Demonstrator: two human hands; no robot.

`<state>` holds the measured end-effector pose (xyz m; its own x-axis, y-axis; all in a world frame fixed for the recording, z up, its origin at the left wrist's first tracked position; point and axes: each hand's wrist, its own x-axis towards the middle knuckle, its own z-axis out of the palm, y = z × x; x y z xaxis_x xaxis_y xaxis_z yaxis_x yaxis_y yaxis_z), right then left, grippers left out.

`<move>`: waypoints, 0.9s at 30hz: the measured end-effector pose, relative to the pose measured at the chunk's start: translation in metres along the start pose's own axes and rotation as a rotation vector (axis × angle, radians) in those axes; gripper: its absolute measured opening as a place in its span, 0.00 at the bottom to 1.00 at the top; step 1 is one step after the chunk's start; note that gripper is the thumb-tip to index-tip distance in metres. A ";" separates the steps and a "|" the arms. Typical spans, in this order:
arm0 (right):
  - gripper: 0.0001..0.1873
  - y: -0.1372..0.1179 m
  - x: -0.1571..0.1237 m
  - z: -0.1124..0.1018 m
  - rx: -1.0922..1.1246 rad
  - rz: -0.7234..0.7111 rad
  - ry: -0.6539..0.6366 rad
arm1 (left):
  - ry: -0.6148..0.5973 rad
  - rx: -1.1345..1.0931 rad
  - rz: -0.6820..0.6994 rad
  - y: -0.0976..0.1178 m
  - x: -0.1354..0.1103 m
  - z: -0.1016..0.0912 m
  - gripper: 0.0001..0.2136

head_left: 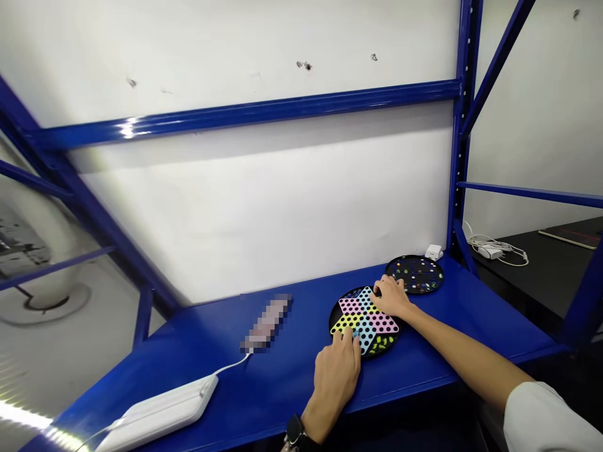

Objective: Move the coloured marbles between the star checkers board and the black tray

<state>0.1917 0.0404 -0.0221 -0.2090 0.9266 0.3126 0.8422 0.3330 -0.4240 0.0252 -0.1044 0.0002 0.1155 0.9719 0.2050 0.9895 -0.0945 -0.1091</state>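
A round black Chinese checkers board (pixel 363 320) with a star of pink, yellow, blue and green fields lies on the blue shelf (pixel 424 351). My left hand (pixel 335 373) rests at the board's near edge, fingers curled onto it. My right hand (pixel 392 296) lies on the board's far right part, fingers bent down over the holes; what either hand pinches, if anything, is too small to see. A second round black tray (pixel 415 274) with several coloured marbles sits just behind the board.
A white power bank (pixel 160 414) with a cable lies at the near left, joined to a blurred phone (pixel 267 323). A small white charger (pixel 434 252) sits by the wall. Blue rack posts (pixel 459 157) stand right; a black table (pixel 546 270) holds white cables.
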 end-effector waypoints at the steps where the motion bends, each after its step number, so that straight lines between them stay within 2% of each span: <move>1: 0.12 0.000 0.000 0.000 -0.001 0.000 -0.005 | -0.009 0.001 0.005 0.000 0.001 0.000 0.16; 10: 0.11 -0.001 0.000 -0.004 -0.024 -0.018 -0.005 | -0.075 -0.086 -0.038 -0.003 0.006 0.001 0.17; 15: 0.11 -0.016 -0.004 -0.018 -0.005 -0.151 0.046 | -0.111 -0.149 -0.053 -0.007 0.008 -0.001 0.18; 16: 0.12 -0.021 -0.007 -0.020 0.033 -0.205 0.010 | -0.114 -0.154 -0.054 -0.008 0.009 -0.002 0.19; 20: 0.15 -0.045 -0.022 -0.019 0.207 -0.490 -0.270 | -0.131 -0.163 -0.070 -0.011 0.011 -0.001 0.18; 23: 0.15 -0.057 -0.031 -0.014 0.171 -0.571 -0.292 | -0.158 -0.199 -0.100 -0.014 0.012 0.000 0.17; 27: 0.15 -0.060 -0.033 -0.011 0.166 -0.617 -0.311 | -0.186 -0.258 -0.088 -0.019 0.013 -0.004 0.18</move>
<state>0.1533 -0.0123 0.0024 -0.7766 0.5588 0.2909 0.4428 0.8126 -0.3789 0.0083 -0.0913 0.0088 0.0341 0.9992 0.0190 0.9870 -0.0367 0.1563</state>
